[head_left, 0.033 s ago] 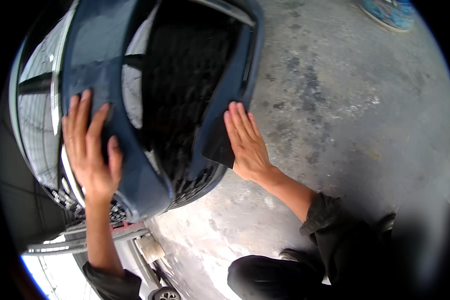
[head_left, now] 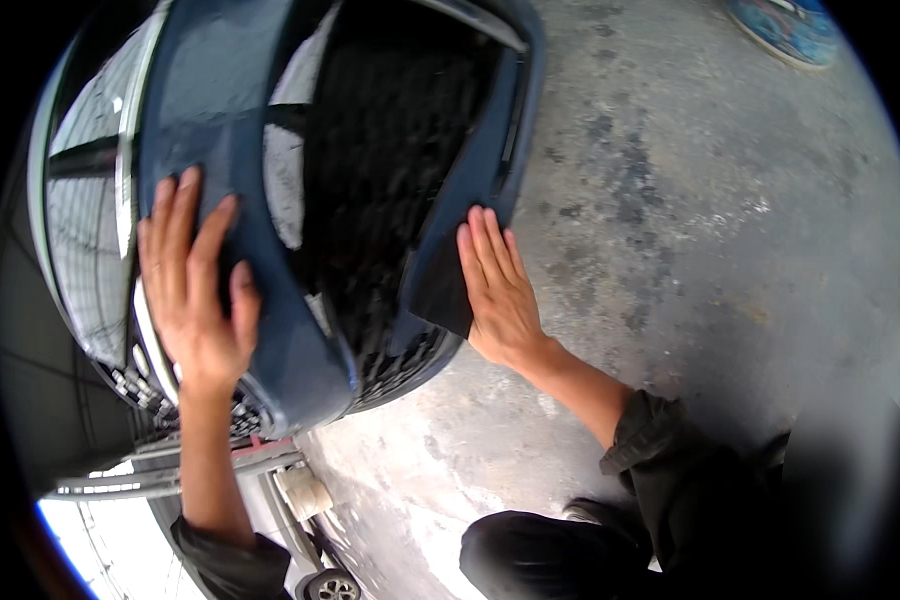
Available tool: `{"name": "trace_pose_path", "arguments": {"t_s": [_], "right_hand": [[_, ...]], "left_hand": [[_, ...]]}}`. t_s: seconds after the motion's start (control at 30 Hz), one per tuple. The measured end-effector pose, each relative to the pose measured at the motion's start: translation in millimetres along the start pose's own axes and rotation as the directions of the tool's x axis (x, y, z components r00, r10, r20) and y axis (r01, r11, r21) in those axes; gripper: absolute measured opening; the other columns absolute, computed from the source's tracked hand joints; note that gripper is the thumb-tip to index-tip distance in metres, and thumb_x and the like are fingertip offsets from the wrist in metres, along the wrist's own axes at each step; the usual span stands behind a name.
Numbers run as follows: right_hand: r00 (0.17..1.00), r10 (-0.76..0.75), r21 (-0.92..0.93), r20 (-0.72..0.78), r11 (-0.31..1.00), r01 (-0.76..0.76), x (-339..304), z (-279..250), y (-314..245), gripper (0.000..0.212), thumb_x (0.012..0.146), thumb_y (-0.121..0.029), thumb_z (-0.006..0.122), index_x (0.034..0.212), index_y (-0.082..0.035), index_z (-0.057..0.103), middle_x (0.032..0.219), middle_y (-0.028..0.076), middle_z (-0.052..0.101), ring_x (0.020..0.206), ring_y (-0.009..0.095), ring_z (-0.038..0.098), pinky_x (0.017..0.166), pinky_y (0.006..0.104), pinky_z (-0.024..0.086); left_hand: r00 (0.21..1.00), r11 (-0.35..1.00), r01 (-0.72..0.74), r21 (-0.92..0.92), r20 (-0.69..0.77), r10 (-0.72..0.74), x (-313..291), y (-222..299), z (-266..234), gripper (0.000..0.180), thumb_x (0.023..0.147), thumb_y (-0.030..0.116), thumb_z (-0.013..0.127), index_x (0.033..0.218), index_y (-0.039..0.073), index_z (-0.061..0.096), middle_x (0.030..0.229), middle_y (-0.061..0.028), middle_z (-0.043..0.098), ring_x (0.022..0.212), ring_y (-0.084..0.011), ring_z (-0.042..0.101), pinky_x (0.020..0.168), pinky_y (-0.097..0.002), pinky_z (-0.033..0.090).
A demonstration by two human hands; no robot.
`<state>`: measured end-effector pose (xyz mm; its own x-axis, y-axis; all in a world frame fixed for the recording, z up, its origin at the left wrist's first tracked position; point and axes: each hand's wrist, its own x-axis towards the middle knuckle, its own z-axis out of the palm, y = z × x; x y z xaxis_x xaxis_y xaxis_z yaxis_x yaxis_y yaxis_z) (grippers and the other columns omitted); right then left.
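Observation:
A large dark blue car bumper (head_left: pixel 310 345) with a glossy black centre section (head_left: pixel 390 110) fills the left and middle. On its blue band rests my left hand (head_left: pixel 198 300), palm down, fingers spread and nothing held. My right hand (head_left: pixel 500 305) lies along the bumper's right edge with its fingers straight and close together. Beneath that hand a black sheet (head_left: pixel 440 290), looking like sandpaper, is pressed to the blue surface. Its lower corner sticks out toward the glossy part. The right thumb is hidden.
Grey stained concrete floor (head_left: pixel 670 250) stretches to the right. A blue, patterned rounded object (head_left: pixel 788 30) stands at the far right. Lower left are a pale block (head_left: pixel 303 492) and a vehicle's wheel (head_left: pixel 332 587). My dark-clothed knee (head_left: pixel 530 550) is at the bottom.
The bumper and my left hand sit slightly farther right in the picture. My right hand, still on the black sheet, has barely shifted.

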<state>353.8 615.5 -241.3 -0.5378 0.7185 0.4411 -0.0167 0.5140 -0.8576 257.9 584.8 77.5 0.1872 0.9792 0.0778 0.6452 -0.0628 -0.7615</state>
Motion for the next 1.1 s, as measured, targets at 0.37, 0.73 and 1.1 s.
{"name": "trace_pose_path", "arguments": {"t_s": [0.37,0.73,1.1], "right_hand": [[0.993,0.105,0.028,0.058,0.994,-0.107,-2,25,-53,0.095,0.07,0.014,0.054,0.157,0.009,0.018,0.167,0.027,0.007,0.157,0.038,0.003,0.127,0.0516,0.005],[0.983,0.18,0.084,-0.025,0.981,-0.177,16,24,-39,0.103,0.065,0.018,0.05,0.158,0.011,0.005,0.166,0.031,-0.002,0.156,0.042,-0.004,0.127,0.0536,-0.002],[0.992,0.069,0.028,-0.105,0.997,-0.066,30,10,-20,0.12,0.074,-0.026,0.086,0.159,0.005,0.009,0.167,0.027,0.007,0.156,0.039,0.006,0.128,0.0509,0.006]], "left_hand": [[0.998,0.998,0.055,0.031,-0.012,-0.055,-15,0,-5,0.045,0.089,0.008,0.054,0.132,0.009,0.064,0.15,-0.0148,0.053,0.146,-0.0337,0.041,0.122,-0.0514,0.028],[0.998,0.999,-0.002,0.036,-0.064,0.005,-4,5,20,0.041,0.094,0.012,0.052,0.133,0.009,0.064,0.15,-0.0147,0.053,0.146,-0.0336,0.041,0.122,-0.0509,0.028],[0.999,0.997,-0.031,0.071,-0.034,0.034,-8,-2,6,0.042,0.095,0.013,0.051,0.134,0.009,0.064,0.15,-0.0149,0.053,0.146,-0.0337,0.042,0.122,-0.0518,0.027]]}}
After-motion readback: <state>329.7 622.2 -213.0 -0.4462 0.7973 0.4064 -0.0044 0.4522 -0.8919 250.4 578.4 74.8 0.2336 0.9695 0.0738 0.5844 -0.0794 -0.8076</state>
